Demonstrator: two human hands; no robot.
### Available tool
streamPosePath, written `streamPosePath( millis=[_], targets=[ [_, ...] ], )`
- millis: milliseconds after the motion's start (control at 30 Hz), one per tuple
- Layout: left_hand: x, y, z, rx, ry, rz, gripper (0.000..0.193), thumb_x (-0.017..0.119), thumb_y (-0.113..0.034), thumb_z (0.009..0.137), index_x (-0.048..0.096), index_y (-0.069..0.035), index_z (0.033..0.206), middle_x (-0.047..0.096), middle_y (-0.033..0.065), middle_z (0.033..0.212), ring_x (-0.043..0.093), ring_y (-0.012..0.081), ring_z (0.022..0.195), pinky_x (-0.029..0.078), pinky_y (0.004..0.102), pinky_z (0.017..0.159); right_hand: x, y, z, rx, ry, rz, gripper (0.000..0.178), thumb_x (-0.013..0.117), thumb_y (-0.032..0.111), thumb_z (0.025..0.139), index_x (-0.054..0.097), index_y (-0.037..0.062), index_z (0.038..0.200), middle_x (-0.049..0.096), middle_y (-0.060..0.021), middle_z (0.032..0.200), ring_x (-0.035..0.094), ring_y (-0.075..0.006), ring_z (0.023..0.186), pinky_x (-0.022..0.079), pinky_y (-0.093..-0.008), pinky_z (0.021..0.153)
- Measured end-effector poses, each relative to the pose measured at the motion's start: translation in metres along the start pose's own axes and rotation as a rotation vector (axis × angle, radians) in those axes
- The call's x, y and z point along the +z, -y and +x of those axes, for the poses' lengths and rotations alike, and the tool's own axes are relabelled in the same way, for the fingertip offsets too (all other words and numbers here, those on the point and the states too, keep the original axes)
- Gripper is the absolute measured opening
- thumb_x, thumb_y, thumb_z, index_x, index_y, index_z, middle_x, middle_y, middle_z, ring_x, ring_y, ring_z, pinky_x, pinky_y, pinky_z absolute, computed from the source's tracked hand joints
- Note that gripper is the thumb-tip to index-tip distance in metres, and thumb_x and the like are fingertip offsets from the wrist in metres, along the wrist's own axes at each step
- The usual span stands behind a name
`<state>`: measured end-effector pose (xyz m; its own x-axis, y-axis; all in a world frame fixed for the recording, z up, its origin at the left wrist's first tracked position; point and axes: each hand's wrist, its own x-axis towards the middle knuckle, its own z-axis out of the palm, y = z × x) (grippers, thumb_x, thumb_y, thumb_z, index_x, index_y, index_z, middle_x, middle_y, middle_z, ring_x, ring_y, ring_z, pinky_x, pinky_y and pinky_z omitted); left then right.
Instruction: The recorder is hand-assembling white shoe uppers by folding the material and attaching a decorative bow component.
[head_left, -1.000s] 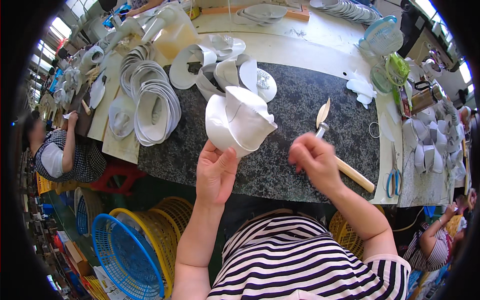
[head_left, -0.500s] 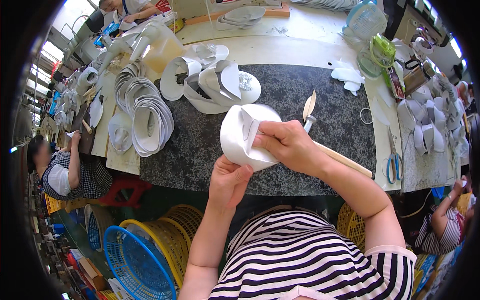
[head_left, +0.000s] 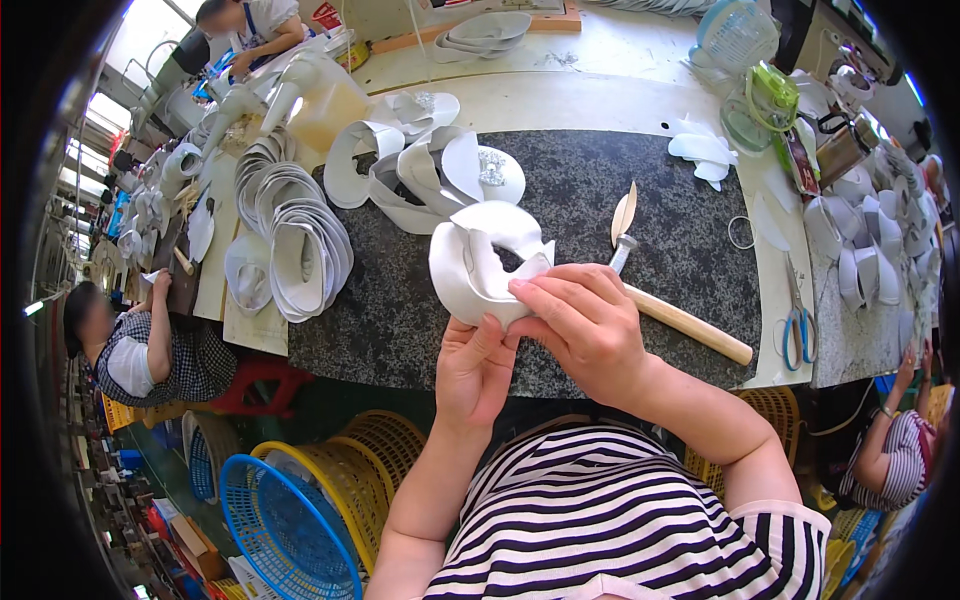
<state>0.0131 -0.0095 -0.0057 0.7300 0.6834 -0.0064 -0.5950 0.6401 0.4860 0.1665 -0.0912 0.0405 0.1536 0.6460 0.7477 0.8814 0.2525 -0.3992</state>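
Observation:
A white shoe upper (head_left: 462, 268), curved into a ring with an opening in its middle, is held above the dark speckled work surface. My left hand (head_left: 474, 368) pinches its near edge from below, thumb up. Close beside it, my right hand (head_left: 585, 325) grips the near right edge between thumb and fingers. Beyond the piece lie more white uppers (head_left: 425, 170), one with a sparkling ornament (head_left: 491, 167). To the right of my right hand rests a hammer (head_left: 690, 322) with a wooden handle and metal head, partly behind my hand.
Stacked white uppers (head_left: 305, 240) stand at the left. A pointed tan blade-shaped piece (head_left: 624, 215), white scraps (head_left: 703, 152) and blue-handled scissors (head_left: 798, 335) lie to the right. Plastic baskets (head_left: 285, 520) stand below the table's left. Other people (head_left: 150, 345) work around.
My right hand has moved from inside the upper's fold to its near edge, beside my left hand. The upper has turned and spread, showing its middle opening.

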Motion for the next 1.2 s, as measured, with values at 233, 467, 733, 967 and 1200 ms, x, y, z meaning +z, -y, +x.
streamPosePath(
  millis=[233,467,733,967,1200],
  targets=[
    [-0.002,0.006,-0.002,0.066,0.038,0.015,0.041,0.068,-0.006,0.096,0.058,-0.007,0.136,0.061,0.009,0.138,0.057,0.0233,0.128,0.045,0.0399,0.111,-0.011,0.0,0.003,0.182,0.223,0.187,0.018,0.079,0.015,0.078,0.072,0.006,0.091,0.069,-0.0059,0.083,0.066,-0.0256,0.084,0.048,-0.0396,0.079],
    [-0.013,0.011,-0.003,0.013,0.085,-0.046,0.039,0.069,-0.008,0.095,0.06,-0.007,0.134,0.063,0.0073,0.137,0.059,0.0221,0.126,0.046,0.0408,0.11,-0.012,0.005,0.007,0.142,0.368,0.189,0.019,0.073,0.006,0.076,0.063,0.004,0.093,0.06,-0.0091,0.087,0.059,-0.0285,0.088,0.044,-0.0393,0.083],
    [-0.02,-0.015,0.0,-0.1,0.058,0.153,0.046,0.075,-0.003,0.089,0.058,0.002,0.131,0.068,0.0134,0.126,0.06,0.0238,0.125,0.042,0.0426,0.113,-0.017,-0.013,-0.002,-0.155,0.401,0.1,0.018,0.071,0.011,0.08,0.058,0.0071,0.092,0.057,-0.0045,0.087,0.058,-0.0237,0.09,0.039,-0.0423,0.092],
    [-0.025,-0.007,-0.002,0.007,0.018,0.127,0.06,0.07,0.006,0.088,0.047,-0.005,0.143,0.059,0.0137,0.138,0.058,0.0246,0.127,0.046,0.0434,0.109,-0.025,-0.03,-0.002,0.029,0.582,0.307,0.021,0.076,0.013,0.082,0.061,0.0085,0.097,0.058,-0.0045,0.087,0.059,-0.0256,0.098,0.035,-0.0465,0.099],
    [-0.02,-0.001,-0.004,-0.012,-0.039,0.112,0.057,0.062,0.004,0.096,0.043,-0.01,0.148,0.057,0.0102,0.141,0.054,0.0252,0.133,0.043,0.0461,0.113,-0.019,-0.027,-0.006,-0.001,0.49,0.169,0.019,0.076,0.013,0.08,0.065,0.0083,0.095,0.054,-0.0071,0.107,0.051,-0.0275,0.115,0.032,-0.0477,0.107]
  ],
)
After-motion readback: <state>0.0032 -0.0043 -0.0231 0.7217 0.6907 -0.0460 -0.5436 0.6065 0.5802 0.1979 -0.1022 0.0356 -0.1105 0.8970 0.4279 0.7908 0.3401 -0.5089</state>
